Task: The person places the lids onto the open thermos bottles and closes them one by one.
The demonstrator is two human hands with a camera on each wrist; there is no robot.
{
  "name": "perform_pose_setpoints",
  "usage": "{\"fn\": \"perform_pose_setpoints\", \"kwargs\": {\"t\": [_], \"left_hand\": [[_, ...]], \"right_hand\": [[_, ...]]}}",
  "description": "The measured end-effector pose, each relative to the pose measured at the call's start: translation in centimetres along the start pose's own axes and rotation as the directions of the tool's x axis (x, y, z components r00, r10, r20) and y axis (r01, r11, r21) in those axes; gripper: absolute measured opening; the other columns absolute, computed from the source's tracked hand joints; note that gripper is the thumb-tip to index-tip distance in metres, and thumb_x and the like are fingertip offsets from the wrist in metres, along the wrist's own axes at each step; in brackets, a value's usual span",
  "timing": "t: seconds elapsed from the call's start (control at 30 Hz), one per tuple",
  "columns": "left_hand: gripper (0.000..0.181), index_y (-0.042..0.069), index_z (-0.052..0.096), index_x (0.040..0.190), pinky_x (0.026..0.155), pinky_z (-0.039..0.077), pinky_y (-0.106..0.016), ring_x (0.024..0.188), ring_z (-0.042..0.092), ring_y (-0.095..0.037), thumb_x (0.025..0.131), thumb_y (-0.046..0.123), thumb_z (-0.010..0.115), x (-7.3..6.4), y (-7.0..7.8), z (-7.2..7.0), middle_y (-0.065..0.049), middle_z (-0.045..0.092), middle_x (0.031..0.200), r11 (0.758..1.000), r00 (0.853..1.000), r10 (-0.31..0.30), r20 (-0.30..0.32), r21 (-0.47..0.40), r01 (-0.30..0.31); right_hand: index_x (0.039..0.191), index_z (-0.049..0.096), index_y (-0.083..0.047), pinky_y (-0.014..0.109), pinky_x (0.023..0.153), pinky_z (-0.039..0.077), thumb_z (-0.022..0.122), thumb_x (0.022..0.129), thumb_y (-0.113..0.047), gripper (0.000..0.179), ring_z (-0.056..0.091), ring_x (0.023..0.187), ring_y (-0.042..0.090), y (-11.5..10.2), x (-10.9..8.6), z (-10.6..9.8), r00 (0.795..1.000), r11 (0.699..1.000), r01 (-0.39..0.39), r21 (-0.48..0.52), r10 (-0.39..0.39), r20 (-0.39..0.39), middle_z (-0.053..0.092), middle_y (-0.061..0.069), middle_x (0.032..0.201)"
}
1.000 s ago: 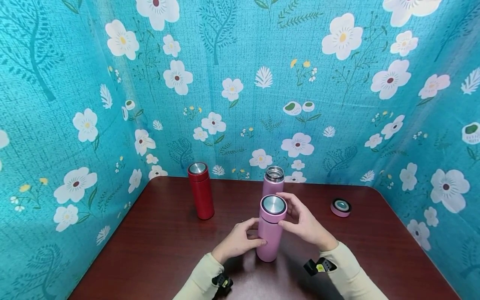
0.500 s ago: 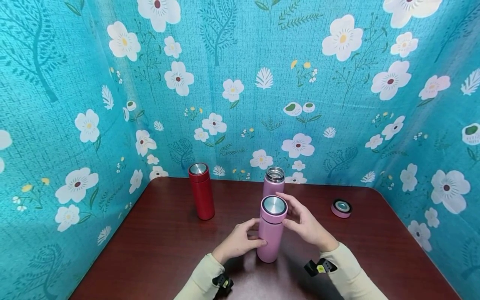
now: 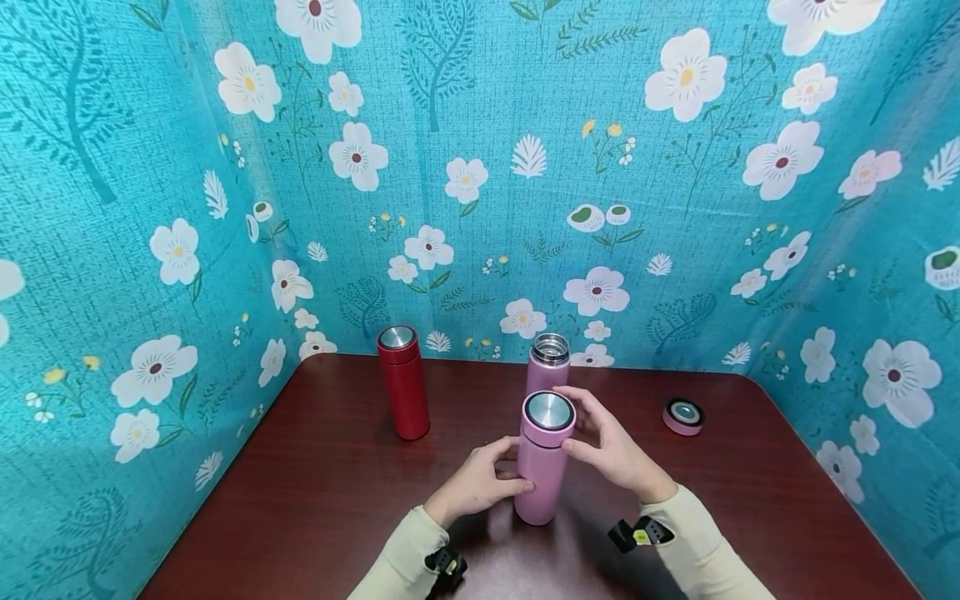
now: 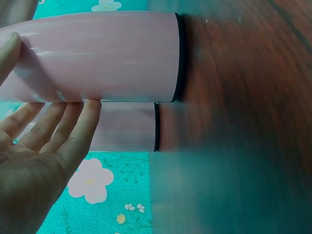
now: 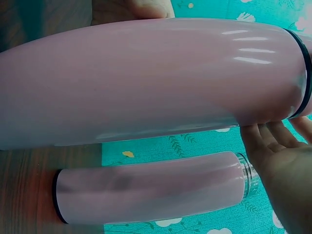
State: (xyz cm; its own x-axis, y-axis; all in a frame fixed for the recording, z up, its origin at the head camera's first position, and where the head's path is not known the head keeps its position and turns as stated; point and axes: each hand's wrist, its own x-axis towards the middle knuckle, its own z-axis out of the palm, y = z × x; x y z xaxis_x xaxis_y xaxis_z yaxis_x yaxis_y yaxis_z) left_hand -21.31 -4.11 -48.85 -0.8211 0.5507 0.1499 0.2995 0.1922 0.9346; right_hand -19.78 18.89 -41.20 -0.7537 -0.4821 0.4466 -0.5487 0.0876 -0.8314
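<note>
A pink thermos (image 3: 542, 475) with a steel-topped lid (image 3: 548, 412) stands upright on the table between the two hands. From the left, my left hand (image 3: 475, 483) grips its lower body, thumb in front and fingers around the far side; the left wrist view shows several fingertips (image 4: 91, 108) against the wall. My right hand (image 3: 617, 454) holds the same thermos from the right at the lid and the seam below it. In the right wrist view those fingers (image 5: 265, 139) touch it near the dark ring. Just behind stands a second pink thermos (image 3: 546, 375), lidless, its steel mouth showing.
A red thermos (image 3: 406, 392) with its lid on stands at the back left. The loose pink lid (image 3: 682, 417) lies on the brown table (image 3: 300, 500) at the right. Blue flowered cloth (image 3: 480, 233) encloses the back and both sides.
The right thumb shifts very slightly against the lid of the front pink thermos. Both hands otherwise keep their places, and the other things have not moved.
</note>
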Motion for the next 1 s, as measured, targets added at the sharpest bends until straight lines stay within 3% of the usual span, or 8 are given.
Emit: {"fn": "perform_pose_setpoints", "kwargs": {"t": [0.2, 0.5, 0.83, 1.0], "left_hand": [[0.056, 0.013, 0.051, 0.132, 0.085, 0.051, -0.025, 0.108, 0.059, -0.018, 0.082, 0.020, 0.076, 0.0, 0.0, -0.2, -0.007, 0.057, 0.124, 1.000, 1.000, 0.011, 0.019, -0.020, -0.010], [0.057, 0.013, 0.051, 0.132, 0.087, 0.051, -0.031, 0.108, 0.059, -0.020, 0.082, 0.016, 0.076, 0.1, 0.1, -0.2, -0.008, 0.057, 0.125, 1.000, 1.000, -0.004, 0.017, -0.024, 0.005], [0.054, 0.002, 0.051, 0.130, 0.089, 0.049, -0.046, 0.108, 0.059, -0.031, 0.082, 0.009, 0.074, -0.6, 2.6, -0.3, -0.015, 0.057, 0.123, 0.999, 1.000, 0.022, 0.016, -0.049, -0.021], [0.055, 0.007, 0.051, 0.131, 0.088, 0.050, -0.040, 0.108, 0.059, -0.028, 0.082, 0.012, 0.075, -0.3, 1.2, -0.1, -0.012, 0.057, 0.125, 0.999, 1.000, 0.014, 0.010, -0.044, -0.013]], "right_hand": [[0.144, 0.028, 0.001, 0.034, 0.092, 0.048, 0.050, 0.090, 0.001, 0.059, 0.052, 0.116, 0.017, 0.2, 0.1, -0.2, 0.999, 0.998, 0.041, -0.037, -0.040, 0.024, 0.047, 0.014, 0.133], [0.143, 0.031, -0.003, 0.034, 0.091, 0.048, 0.052, 0.089, 0.001, 0.058, 0.053, 0.114, 0.018, 0.1, 0.2, -0.1, 0.999, 0.998, 0.045, -0.046, -0.044, 0.018, 0.050, 0.011, 0.130], [0.142, 0.030, -0.006, 0.032, 0.090, 0.048, 0.060, 0.087, 0.001, 0.063, 0.054, 0.114, 0.022, 0.1, 0.1, 0.0, 1.000, 1.000, -0.014, 0.007, 0.014, -0.008, 0.048, 0.014, 0.129], [0.144, 0.027, 0.000, 0.032, 0.092, 0.048, 0.053, 0.089, 0.002, 0.061, 0.052, 0.117, 0.018, 0.2, 0.1, -0.1, 0.999, 1.000, 0.022, 0.014, -0.022, 0.024, 0.047, 0.015, 0.132]]}}
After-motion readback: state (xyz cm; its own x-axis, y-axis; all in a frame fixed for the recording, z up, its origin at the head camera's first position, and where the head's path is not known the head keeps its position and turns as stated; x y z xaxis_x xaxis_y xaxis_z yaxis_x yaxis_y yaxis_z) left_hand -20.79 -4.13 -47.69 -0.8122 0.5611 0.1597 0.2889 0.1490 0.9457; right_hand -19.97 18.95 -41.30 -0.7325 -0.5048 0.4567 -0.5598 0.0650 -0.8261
